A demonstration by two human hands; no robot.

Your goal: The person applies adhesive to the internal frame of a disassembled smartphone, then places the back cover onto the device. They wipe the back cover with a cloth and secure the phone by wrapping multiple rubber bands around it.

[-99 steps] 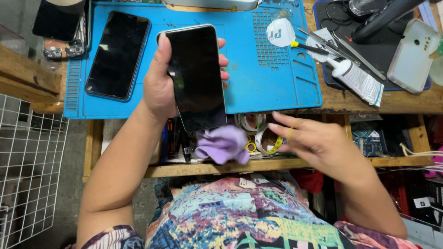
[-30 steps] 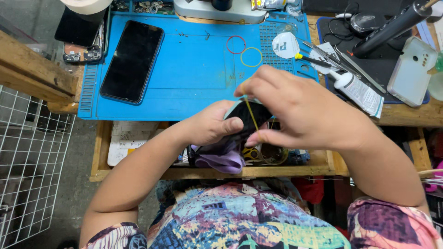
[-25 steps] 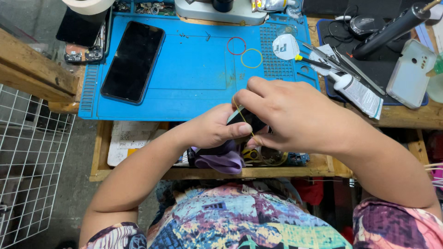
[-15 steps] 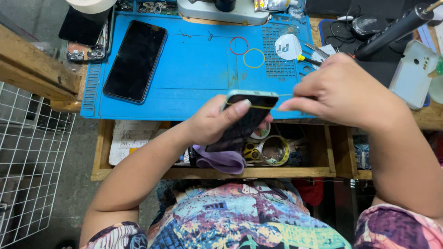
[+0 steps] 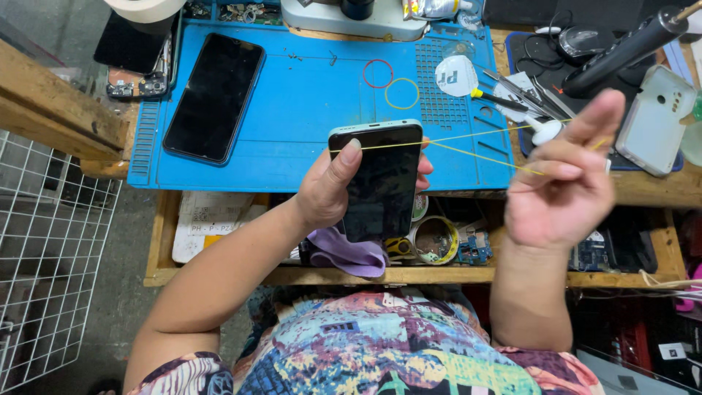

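Left hand [image 5: 330, 192] fingers clamping glossy black rectangular smartphone [image 5: 379, 183] above near edge of blue ribbed silicone mat [image 5: 307, 102], right hand [image 5: 561, 183] fingers pinching thin yellow rubber band [image 5: 482, 146], stretched taut around phone's far end, second black phone [image 5: 214, 96] flat at left.

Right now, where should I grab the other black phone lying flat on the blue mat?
Grip the black phone by its two long side edges near the middle, coming straight down from above. It lies flat, screen up, on the blue mat, slightly tilted, with bare mat along both long sides. The left hand is busy holding another phone.
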